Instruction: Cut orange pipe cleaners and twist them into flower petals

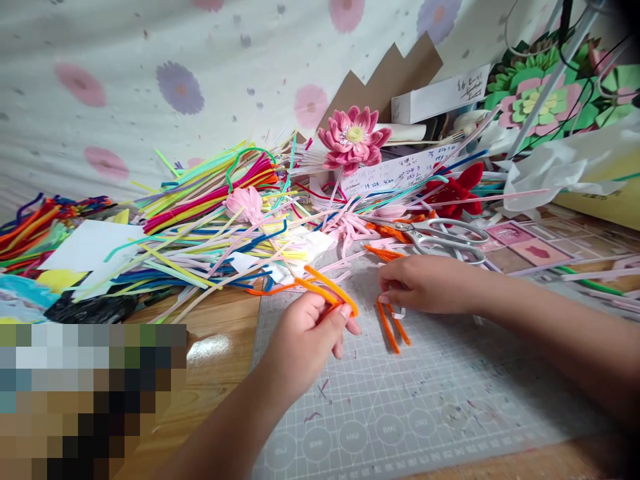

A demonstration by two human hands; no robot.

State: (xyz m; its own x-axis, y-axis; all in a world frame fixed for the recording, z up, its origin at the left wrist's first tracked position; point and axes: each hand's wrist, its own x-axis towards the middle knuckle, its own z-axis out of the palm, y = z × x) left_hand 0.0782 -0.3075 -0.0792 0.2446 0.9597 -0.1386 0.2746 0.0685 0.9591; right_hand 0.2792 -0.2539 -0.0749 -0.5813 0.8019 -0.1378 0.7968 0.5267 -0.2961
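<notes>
My left hand (315, 333) pinches a bent orange pipe cleaner (333, 288) between thumb and fingers, with its two ends pointing up and to the left. To the right, my right hand (407, 283) is low over the grey cutting mat (350, 393), fingertips closed at the upper end of a second folded orange pipe cleaner (390, 327). A small white scrap (399, 313) shows beside that piece. Just behind my right hand lie more shaped orange pieces (383, 253) and silver scissors (450, 240), partly over one another.
Loose pipe cleaners in many colours (215, 240) heap along the back and left. A pink fuzzy flower (354, 140) rises behind them, with a red flower (455, 190) to its right. An eyeshadow-like palette (540, 250) lies at the right. White paper (90, 250) sits at left.
</notes>
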